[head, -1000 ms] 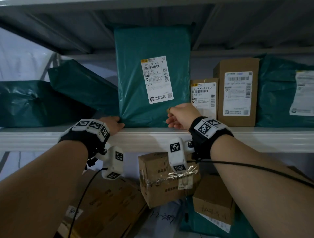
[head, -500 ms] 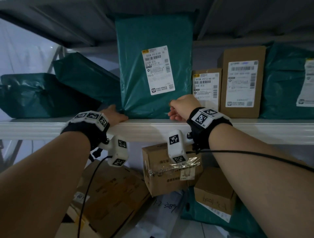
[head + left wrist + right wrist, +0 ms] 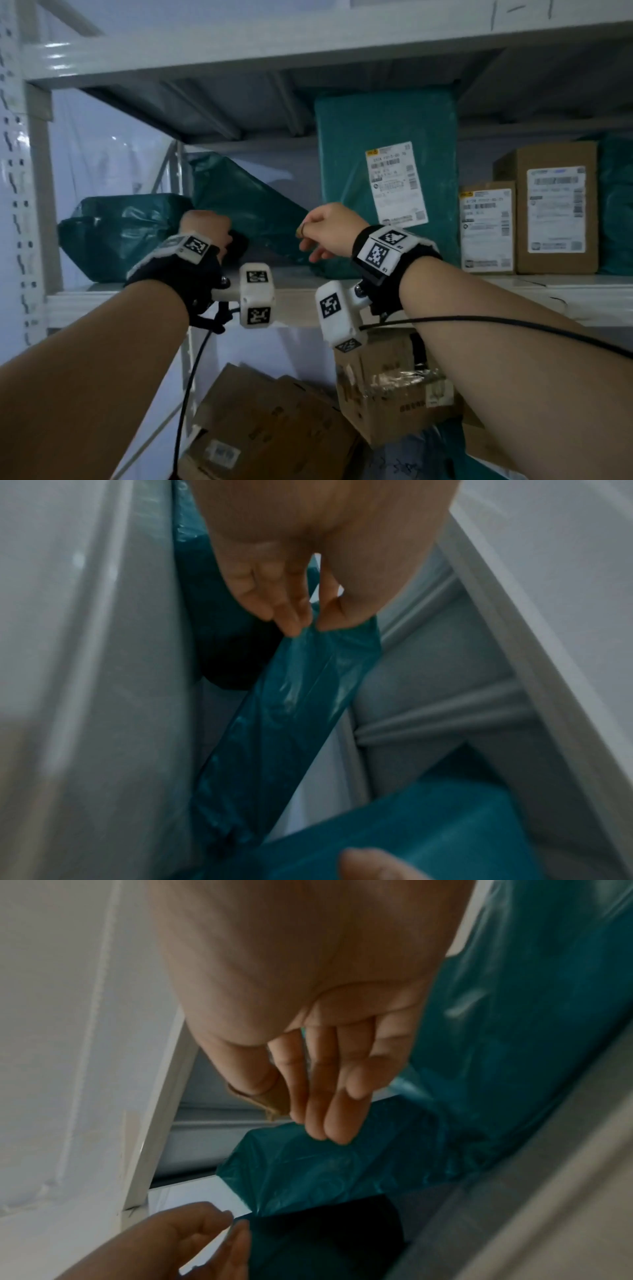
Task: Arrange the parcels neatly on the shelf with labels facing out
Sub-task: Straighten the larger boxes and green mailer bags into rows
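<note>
A tall green parcel (image 3: pixel 387 137) stands upright on the shelf (image 3: pixel 496 298), its white label facing out. Left of it a slack green parcel (image 3: pixel 246 209) leans tilted, no label showing. My left hand (image 3: pixel 209 226) pinches a corner of this leaning parcel (image 3: pixel 298 696) between thumb and fingers (image 3: pixel 291 620). My right hand (image 3: pixel 308 240) hovers at the parcel's right side, fingers straight and holding nothing. In the right wrist view its fingertips (image 3: pixel 329 1131) sit at the green parcel (image 3: pixel 308 1172); whether they touch is unclear.
Another green parcel (image 3: pixel 120 233) lies flat at the far left by the shelf post (image 3: pixel 20 171). Two labelled cartons (image 3: pixel 486 226) (image 3: pixel 555 209) stand right of the tall parcel. Several cartons (image 3: pixel 394 401) sit heaped on the level below.
Both hands left the foot of the tall upright parcel and moved left and up to the leaning parcel. My left hand has pinched its corner; the right hand's fingers have straightened.
</note>
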`<state>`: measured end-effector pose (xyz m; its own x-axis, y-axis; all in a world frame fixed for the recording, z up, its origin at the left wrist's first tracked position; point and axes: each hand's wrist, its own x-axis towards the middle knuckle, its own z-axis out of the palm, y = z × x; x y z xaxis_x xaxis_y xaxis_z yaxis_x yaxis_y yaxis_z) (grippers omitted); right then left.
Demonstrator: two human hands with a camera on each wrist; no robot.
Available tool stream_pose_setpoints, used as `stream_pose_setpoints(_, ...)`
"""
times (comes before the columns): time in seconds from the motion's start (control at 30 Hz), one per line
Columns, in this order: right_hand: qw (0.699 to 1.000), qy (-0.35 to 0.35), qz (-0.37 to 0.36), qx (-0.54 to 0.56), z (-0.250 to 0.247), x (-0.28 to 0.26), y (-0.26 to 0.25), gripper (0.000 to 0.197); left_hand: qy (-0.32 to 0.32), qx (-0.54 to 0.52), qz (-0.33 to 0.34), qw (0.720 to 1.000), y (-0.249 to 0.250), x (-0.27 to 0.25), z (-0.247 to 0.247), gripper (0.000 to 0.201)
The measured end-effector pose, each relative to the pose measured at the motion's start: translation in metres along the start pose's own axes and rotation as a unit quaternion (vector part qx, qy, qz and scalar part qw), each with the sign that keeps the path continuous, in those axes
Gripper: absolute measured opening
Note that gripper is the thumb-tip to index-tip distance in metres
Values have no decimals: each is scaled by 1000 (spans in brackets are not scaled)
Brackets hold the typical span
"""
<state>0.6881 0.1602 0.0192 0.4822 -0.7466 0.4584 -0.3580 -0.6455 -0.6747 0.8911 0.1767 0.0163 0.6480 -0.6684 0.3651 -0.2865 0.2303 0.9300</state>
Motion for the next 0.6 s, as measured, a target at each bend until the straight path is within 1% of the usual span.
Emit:
stream_pose_setpoints(0.07,1000,6,-2,-8,15,11,-15,11,31,-44,14,998,8,16,-27,33)
stream_pose_setpoints(0.1,1000,9,-8,-24,21,16,-21,9,25,-68,10,997,13,21,-39,31)
stream_pose_setpoints(0.13,999,7,-13,-44,26,20,-26,12,7,-94,9,995,17,26,-49,27)
stream_pose_setpoints(0.17,998,1,-13,-61,31,23,-30,18,-43,-125,-8,991,22,28,-59,17)
stream_pose_setpoints(0.2,997,-7,-8,-73,35,27,-33,25,-108,-146,-23,983,24,30,-67,20)
stream_pose_setpoints(0.23,997,-15,1,-82,37,29,-34,30,-140,-137,-34,980,25,31,-71,37)
stream_pose_setpoints(0.27,996,-20,12,-88,42,33,-36,34,-158,-117,-26,980,25,36,-74,47)
stream_pose_setpoints(0.3,995,-21,23,-90,47,37,-36,37,-157,-91,-7,983,27,39,-75,42)
stream_pose_setpoints(0.33,995,-21,34,-92,48,38,-35,39,-127,-65,15,990,28,42,-70,36)
stream_pose_setpoints(0.37,994,-21,42,-94,49,40,-34,41,-76,-54,53,994,27,46,-66,35)
stream_pose_setpoints(0.4,994,-20,49,-99,51,43,-33,43,-53,-55,79,994,28,46,-62,40)
stream_pose_setpoints(0.5,991,-11,62,-119,50,51,-33,45,-72,-47,79,993,31,61,-51,55)
stream_pose_setpoints(0.57,990,-1,72,-122,47,57,-32,45,-88,-23,80,993,33,68,-47,53)
stream_pose_setpoints(0.6,990,6,77,-122,45,58,-31,44,-83,-3,87,993,33,72,-45,50)
